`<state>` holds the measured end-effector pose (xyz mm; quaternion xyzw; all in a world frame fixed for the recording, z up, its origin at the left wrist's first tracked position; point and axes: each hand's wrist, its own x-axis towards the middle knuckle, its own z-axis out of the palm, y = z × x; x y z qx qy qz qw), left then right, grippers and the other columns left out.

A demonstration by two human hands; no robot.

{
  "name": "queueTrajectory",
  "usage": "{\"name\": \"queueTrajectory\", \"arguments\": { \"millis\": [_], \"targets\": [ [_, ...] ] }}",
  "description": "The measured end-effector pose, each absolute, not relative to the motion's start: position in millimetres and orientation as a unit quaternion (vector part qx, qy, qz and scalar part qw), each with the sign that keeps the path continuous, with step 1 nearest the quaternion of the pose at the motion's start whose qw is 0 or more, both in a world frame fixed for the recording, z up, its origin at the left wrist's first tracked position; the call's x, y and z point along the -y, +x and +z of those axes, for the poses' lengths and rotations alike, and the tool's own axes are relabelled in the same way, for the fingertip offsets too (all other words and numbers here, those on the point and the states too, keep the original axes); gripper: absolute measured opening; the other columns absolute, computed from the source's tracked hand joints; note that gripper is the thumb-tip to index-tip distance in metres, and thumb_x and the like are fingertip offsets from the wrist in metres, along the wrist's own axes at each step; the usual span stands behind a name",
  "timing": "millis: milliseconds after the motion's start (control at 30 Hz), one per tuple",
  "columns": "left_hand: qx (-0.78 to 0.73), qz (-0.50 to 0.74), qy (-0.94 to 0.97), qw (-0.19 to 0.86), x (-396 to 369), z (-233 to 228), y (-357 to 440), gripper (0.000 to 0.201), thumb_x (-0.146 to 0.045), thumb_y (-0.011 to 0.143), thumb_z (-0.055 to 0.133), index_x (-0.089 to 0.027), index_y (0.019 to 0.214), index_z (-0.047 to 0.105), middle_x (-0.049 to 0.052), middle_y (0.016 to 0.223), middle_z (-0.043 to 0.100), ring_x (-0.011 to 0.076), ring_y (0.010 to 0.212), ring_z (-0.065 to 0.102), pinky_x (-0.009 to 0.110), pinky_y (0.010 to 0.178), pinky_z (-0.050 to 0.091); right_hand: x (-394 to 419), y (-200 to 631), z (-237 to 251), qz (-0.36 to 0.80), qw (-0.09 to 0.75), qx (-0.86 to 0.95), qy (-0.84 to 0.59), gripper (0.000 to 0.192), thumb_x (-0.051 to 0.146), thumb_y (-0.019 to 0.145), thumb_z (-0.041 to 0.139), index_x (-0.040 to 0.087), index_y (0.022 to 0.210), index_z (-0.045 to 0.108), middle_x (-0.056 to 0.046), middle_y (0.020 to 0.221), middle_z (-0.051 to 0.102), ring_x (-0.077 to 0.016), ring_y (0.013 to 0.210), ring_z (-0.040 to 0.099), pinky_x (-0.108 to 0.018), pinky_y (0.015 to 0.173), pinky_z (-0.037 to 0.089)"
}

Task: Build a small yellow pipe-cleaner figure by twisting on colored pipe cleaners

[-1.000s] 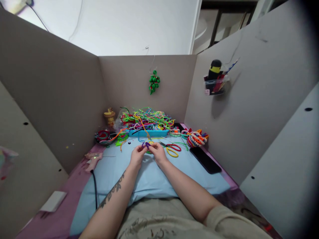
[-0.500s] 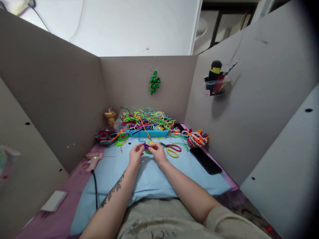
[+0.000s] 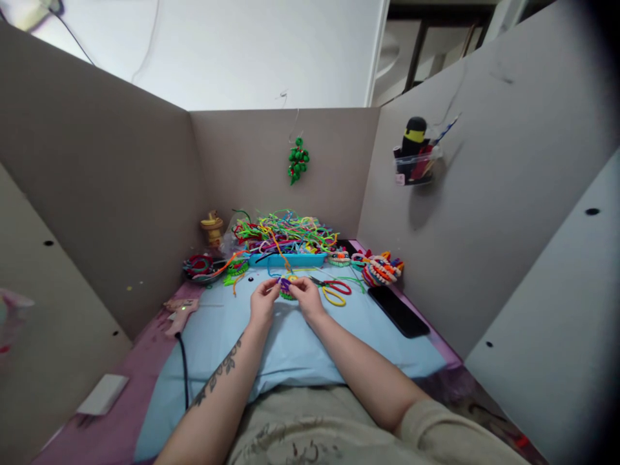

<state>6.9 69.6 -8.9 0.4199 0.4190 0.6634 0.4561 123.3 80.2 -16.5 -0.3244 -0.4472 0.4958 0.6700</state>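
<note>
While your two hands meet at the middle of the head view, the clutter rings them closely. Red-and-yellow scissors [image 3: 333, 290] lie just beside your right hand [image 3: 306, 297], at its 3 o'clock, and a black phone [image 3: 398, 311] lies farther out the same way, near the right cardboard wall [image 3: 484, 213]. At 9 o'clock of your left hand [image 3: 264, 301] a pink glue gun [image 3: 178, 314] rests with its black cord [image 3: 185, 368] running down toward 6 o'clock. Nothing lies between you and your hands but the light blue pillow [image 3: 290, 349] that they hover over.

At 12 o'clock a blue tray [image 3: 287, 259] holds a heaped tangle of pipe cleaners [image 3: 285, 234] in green, yellow, pink and orange, some spilling over its rim. A dark bowl [image 3: 203, 266] at 10 o'clock holds red coils. At 2 o'clock lies a bundle of finished pieces [image 3: 382, 268]. On the right wall a clear holder [image 3: 415, 169] carries a black-and-yellow item and some sticks. A green beaded ornament [image 3: 298, 159] hangs on the back wall.

Both hands pinch a small purple pipe-cleaner piece [image 3: 285, 283] between the fingertips, just in front of the tray. Its long axis runs roughly 9 to 3 o'clock, from one hand to the other; it is too small to tell which way its ends point.
</note>
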Motion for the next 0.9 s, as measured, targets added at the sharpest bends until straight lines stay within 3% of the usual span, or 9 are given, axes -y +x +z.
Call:
{"name": "queueTrajectory", "arguments": {
  "millis": [200, 633, 900],
  "targets": [
    [-0.411, 0.663, 0.424, 0.461, -72.3, -12.8, 9.3, 0.045, -0.032, 0.054, 0.077, -0.013, 0.092, 0.06, 0.007, 0.086, 0.065, 0.015, 0.075, 0.059, 0.024, 0.065, 0.044, -82.3, 122.5, -17.0, 0.509, 0.676, 0.431, -0.314, 0.024, 0.03, 0.058, 0.072, 0.017, 0.068, 0.054, 0.004, 0.056, 0.058, -0.0111, 0.052, 0.055, -0.023, 0.053, 0.043],
    [-0.443, 0.65, 0.406, 0.465, -71.7, -13.3, 9.0, 0.034, -0.034, 0.051, 0.076, -0.012, 0.075, 0.064, 0.0, 0.065, 0.062, 0.0091, 0.057, 0.054, 0.021, 0.057, 0.042, -81.7, 123.2, -21.0, 0.505, 0.657, 0.469, -0.307, 0.025, 0.031, 0.057, 0.073, 0.017, 0.067, 0.055, 0.004, 0.054, 0.056, -0.0109, 0.051, 0.051, -0.023, 0.051, 0.039],
    [-0.459, 0.649, 0.415, 0.442, -72.2, -13.4, 7.3, 0.036, -0.035, 0.052, 0.075, -0.012, 0.077, 0.064, 0.001, 0.066, 0.063, 0.01, 0.057, 0.055, 0.021, 0.055, 0.043, -80.7, 123.4, -21.5, 0.495, 0.64, 0.499, -0.31, 0.022, 0.031, 0.058, 0.072, 0.017, 0.065, 0.056, 0.003, 0.053, 0.055, -0.0108, 0.051, 0.05, -0.024, 0.052, 0.039]
  ]
}}
